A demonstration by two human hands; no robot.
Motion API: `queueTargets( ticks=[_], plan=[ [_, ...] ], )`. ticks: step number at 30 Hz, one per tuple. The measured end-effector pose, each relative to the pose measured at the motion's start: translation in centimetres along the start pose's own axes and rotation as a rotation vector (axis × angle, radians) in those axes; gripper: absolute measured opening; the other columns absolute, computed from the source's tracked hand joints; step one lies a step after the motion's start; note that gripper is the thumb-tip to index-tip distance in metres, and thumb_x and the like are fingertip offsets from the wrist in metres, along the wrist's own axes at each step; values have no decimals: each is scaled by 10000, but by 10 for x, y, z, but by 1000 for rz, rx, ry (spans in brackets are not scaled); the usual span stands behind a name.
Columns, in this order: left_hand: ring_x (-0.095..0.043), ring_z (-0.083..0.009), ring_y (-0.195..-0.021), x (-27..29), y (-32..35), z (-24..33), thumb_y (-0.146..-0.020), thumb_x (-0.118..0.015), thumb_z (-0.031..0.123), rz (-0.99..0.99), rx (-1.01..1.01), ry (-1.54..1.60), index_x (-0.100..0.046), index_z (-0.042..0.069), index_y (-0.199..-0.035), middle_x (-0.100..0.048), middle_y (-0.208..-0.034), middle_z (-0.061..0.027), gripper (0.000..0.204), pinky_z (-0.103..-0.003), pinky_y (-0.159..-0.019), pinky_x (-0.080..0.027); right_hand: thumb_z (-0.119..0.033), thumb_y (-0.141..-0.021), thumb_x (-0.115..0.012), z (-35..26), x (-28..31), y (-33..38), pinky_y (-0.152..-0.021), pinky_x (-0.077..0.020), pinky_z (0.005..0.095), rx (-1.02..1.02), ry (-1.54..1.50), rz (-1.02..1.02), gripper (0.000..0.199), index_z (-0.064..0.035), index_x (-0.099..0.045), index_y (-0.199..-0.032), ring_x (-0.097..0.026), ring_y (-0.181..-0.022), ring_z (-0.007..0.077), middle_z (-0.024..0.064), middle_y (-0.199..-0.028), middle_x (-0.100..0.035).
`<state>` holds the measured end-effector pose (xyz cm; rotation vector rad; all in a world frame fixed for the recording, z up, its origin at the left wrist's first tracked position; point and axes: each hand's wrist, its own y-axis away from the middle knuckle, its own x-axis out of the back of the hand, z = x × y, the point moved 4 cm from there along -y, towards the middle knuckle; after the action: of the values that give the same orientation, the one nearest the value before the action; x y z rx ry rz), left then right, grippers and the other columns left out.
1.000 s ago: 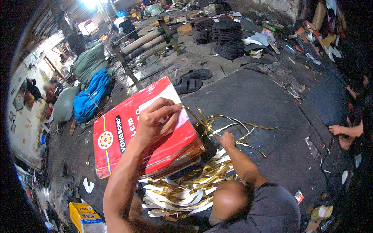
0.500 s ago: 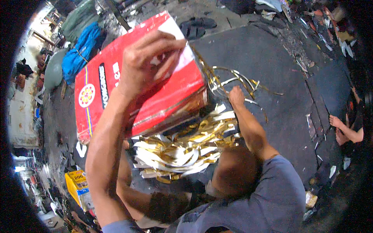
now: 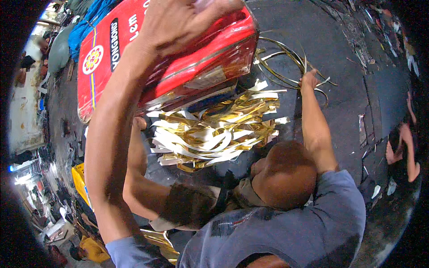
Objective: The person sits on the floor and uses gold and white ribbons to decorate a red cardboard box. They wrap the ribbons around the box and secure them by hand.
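My left hand [image 3: 187, 22] grips the top of a big red flat pack [image 3: 134, 58] wrapped in shiny film, which is tilted up off the floor. Under its raised edge lies a heap of gold and white foil strips [image 3: 214, 134]. My right arm reaches across to the far side, where my right hand [image 3: 309, 80] is closed on thin curled gold strips [image 3: 286, 53] on the dark mat [image 3: 348, 89]. A head and a blue-grey shirt fill the lower middle of the view.
A yellow box [image 3: 79, 178] sits at the left. Blue cloth [image 3: 87, 22] lies beyond the pack. Another person's hand [image 3: 402, 149] shows at the right edge. Paper scraps [image 3: 362, 125] litter the mat's right side.
The view has dropped closer to the floor. The red pack is tilted up further under my left hand, baring more of the foil heap. My right hand stays on the curled strips.
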<state>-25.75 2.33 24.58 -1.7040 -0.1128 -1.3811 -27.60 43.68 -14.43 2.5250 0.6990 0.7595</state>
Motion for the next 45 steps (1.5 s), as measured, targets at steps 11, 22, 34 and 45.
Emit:
queueTargets(
  ticks=[11,22,34,45],
  plan=[
    [-634,-267,-823,29,79,158,-828,-718,230,-223,-70,110,-624,70,-895,-571,-877,-84,197,-404,-665,-560,-288,-926,-706,106,52,317,-920,-506,457,1441,791,-1700,355,-24,-647,-1155,-644,-1040,332,198,-1117,-683],
    [-600,-88,-824,68,193,141,-846,-848,192,-197,1192,1015,-717,-16,-919,-671,-790,-5,257,-272,-739,-486,-310,-971,-705,-140,87,433,-718,-525,360,1216,475,-2040,295,-16,-725,-964,-642,-803,148,71,-814,-701],
    [-658,-108,-968,151,138,91,-966,-691,150,273,876,1054,-722,-3,-1062,-740,-1069,-91,183,-285,-873,-513,-315,-933,-726,-194,63,533,-717,-534,373,1514,485,-1869,323,8,-741,-941,-653,-735,172,100,-778,-719],
    [-649,-95,-704,219,212,-84,-864,-735,123,88,882,405,-714,6,-801,-722,-752,-46,134,-281,-681,-511,-218,-932,-767,-268,3,467,-612,-467,249,1315,729,-1627,206,-18,-723,-955,-586,-701,68,-8,-798,-677]
  ],
)
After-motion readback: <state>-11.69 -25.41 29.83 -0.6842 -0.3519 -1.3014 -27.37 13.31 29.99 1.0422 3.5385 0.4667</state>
